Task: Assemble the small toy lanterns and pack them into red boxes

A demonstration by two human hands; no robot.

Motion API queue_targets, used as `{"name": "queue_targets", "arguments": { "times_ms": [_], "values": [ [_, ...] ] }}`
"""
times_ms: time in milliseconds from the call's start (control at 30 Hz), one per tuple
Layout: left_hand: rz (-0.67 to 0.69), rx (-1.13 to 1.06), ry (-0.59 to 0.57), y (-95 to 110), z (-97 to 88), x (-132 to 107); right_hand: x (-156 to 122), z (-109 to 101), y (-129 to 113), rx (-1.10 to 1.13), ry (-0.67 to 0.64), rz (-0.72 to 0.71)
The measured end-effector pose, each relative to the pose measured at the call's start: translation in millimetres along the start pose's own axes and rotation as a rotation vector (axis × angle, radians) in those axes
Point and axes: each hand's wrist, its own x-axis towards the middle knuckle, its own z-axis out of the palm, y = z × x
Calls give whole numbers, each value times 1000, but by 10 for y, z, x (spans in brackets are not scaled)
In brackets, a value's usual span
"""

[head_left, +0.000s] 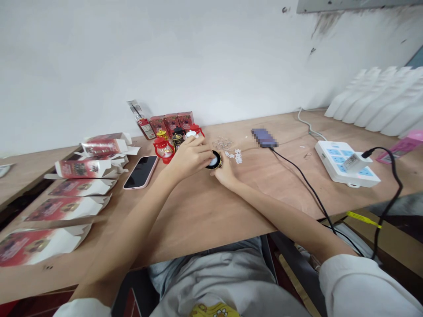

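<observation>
Both my hands meet over a small round black part with a pale face and a gold rim [214, 160] on the wooden table [205, 211]. My left hand [189, 155] curls over it from the left, fingers closed on its edge. My right hand [225, 174] grips it from below right. Just behind my left hand stand small toy lanterns: a red one [163, 149], a black one [177, 137] and another red one [195, 129]. Small clear and white pieces [231, 152] lie scattered right of the round part.
Several flat red-and-white cartons [82, 187] lie along the left. A phone in a pink case [141, 171] rests face up beside them. Upright red boxes [172, 121] stand at the wall. A cabled dark device [263, 137], a white power strip [345, 163] and white bottles [380, 101] occupy the right.
</observation>
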Motion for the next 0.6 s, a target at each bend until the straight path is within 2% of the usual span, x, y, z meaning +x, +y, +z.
{"name": "queue_targets", "arguments": {
  "times_ms": [433, 600],
  "values": [
    [-26, -7, -20, 2, 27, -18, 77, 6, 109, 52, 36, 30],
    [-59, -68, 26, 19, 68, -34, 97, -25, 93, 92, 38, 46]
  ]
}}
